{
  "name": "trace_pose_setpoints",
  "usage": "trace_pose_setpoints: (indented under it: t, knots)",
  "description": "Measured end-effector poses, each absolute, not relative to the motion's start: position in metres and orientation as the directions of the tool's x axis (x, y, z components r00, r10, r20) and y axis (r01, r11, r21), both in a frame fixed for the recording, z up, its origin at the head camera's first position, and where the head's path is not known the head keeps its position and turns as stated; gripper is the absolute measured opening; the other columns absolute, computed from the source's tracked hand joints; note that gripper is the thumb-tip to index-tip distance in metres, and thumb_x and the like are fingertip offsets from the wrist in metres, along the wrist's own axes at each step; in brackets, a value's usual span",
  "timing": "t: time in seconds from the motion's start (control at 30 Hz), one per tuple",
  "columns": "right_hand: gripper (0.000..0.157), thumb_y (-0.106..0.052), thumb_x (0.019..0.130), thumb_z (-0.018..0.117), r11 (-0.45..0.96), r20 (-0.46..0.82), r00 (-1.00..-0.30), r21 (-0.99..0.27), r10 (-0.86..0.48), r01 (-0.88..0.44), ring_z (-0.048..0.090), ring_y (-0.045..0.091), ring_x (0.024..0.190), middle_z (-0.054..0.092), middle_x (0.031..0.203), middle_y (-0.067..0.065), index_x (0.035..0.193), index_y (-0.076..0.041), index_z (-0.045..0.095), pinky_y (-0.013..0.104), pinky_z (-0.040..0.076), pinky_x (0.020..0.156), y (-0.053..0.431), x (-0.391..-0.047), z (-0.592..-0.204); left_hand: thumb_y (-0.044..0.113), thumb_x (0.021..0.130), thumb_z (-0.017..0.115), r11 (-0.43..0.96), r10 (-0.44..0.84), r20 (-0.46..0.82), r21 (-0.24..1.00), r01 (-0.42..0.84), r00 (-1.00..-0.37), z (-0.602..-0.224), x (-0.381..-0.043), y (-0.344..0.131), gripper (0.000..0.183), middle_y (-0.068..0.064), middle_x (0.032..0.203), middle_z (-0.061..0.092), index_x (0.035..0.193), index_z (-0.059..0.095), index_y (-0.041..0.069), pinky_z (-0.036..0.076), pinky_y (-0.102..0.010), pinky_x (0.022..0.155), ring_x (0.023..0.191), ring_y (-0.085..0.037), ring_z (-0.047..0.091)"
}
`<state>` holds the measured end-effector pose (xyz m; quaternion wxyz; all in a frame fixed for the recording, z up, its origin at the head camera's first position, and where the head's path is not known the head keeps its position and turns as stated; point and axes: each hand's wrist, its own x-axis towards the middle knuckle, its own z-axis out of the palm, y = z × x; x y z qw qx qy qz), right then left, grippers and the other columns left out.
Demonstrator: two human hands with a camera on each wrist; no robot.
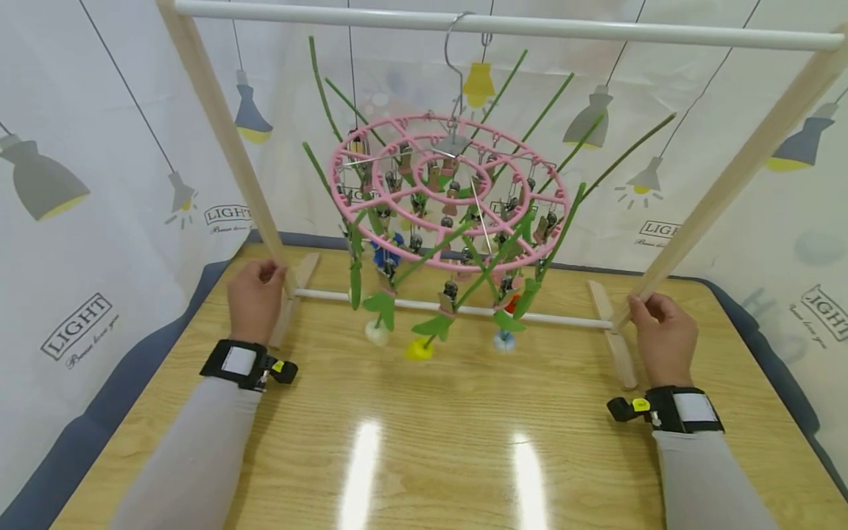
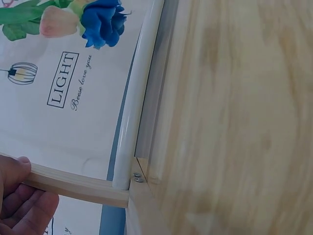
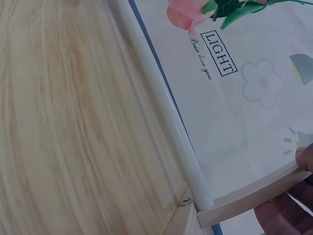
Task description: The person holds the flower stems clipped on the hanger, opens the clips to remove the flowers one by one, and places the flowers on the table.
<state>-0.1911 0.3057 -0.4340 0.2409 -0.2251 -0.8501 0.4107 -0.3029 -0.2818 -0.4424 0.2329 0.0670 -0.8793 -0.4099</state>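
Note:
A wooden rack stands on the table, with a white top rail (image 1: 371, 16) and a white lower rail (image 1: 543, 317). My left hand (image 1: 255, 298) pinches the left wooden post (image 2: 73, 183) near its foot. On the other side my right hand (image 1: 665, 335) pinches the right wooden post (image 3: 257, 195) low down, thumb on one face and fingers on the other. From the top rail hangs a pink round clip hanger (image 1: 440, 266) on a metal hook. Artificial flowers hang head-down in its clips, among them a yellow flower (image 1: 420, 349) and a blue flower (image 2: 103, 22).
The wood-grain table (image 1: 437, 442) extends in front of the rack, with two light reflections on it. Behind and at both sides hangs a white cloth (image 1: 86, 258) printed with lamps. Flower stems (image 1: 550, 107) stick up above the hanger.

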Motion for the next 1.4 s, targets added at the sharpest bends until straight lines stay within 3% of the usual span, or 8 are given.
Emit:
trace_pose_setpoints:
  t: [0.47, 0.73, 1.17, 1.4]
  knots:
    - [0.042, -0.053, 0.087, 0.056, 0.528, 0.174, -0.765, -0.814, 0.62, 0.242, 0.058, 0.009, 0.089, 0.064, 0.1, -0.004, 0.113, -0.022, 0.066, 0.011, 0.043, 0.065, 0.336, -0.187, -0.438, 0.034, 0.092, 0.058, 0.648, -0.287, 0.332, 0.758, 0.073, -0.898, -0.444, -0.301, -0.26, 0.036, -0.013, 0.102, 0.068, 0.112, 0.065, 0.005, 0.056, -0.04, 0.075, 0.087, -0.018, 0.06]
    - [0.039, -0.05, 0.087, 0.057, 0.531, 0.203, -0.751, -0.817, 0.629, 0.224, 0.058, 0.009, 0.087, 0.064, 0.095, -0.005, 0.107, -0.018, 0.067, 0.011, 0.043, 0.063, 0.343, -0.187, -0.437, 0.033, 0.091, 0.059, 0.641, -0.277, 0.345, 0.761, 0.095, -0.897, -0.441, -0.3, -0.251, 0.033, -0.012, 0.1, 0.069, 0.11, 0.066, 0.006, 0.056, -0.038, 0.074, 0.086, -0.016, 0.061]
    - [0.037, -0.047, 0.087, 0.057, 0.508, 0.188, -0.739, -0.829, 0.647, 0.234, 0.057, 0.009, 0.09, 0.064, 0.099, -0.005, 0.112, -0.021, 0.067, 0.007, 0.043, 0.065, 0.349, -0.19, -0.438, 0.031, 0.09, 0.061, 0.652, -0.264, 0.386, 0.747, 0.132, -0.884, -0.439, -0.297, -0.246, 0.031, -0.013, 0.097, 0.069, 0.106, 0.067, 0.005, 0.056, -0.04, 0.071, 0.083, -0.017, 0.061]
    - [0.039, -0.051, 0.087, 0.056, 0.511, 0.181, -0.735, -0.822, 0.653, 0.252, 0.055, 0.009, 0.091, 0.064, 0.098, -0.005, 0.11, -0.021, 0.067, 0.015, 0.042, 0.063, 0.35, -0.19, -0.443, 0.034, 0.091, 0.06, 0.655, -0.26, 0.367, 0.747, 0.116, -0.893, -0.442, -0.295, -0.246, 0.033, -0.012, 0.097, 0.069, 0.106, 0.067, 0.006, 0.055, -0.04, 0.07, 0.083, -0.017, 0.06]
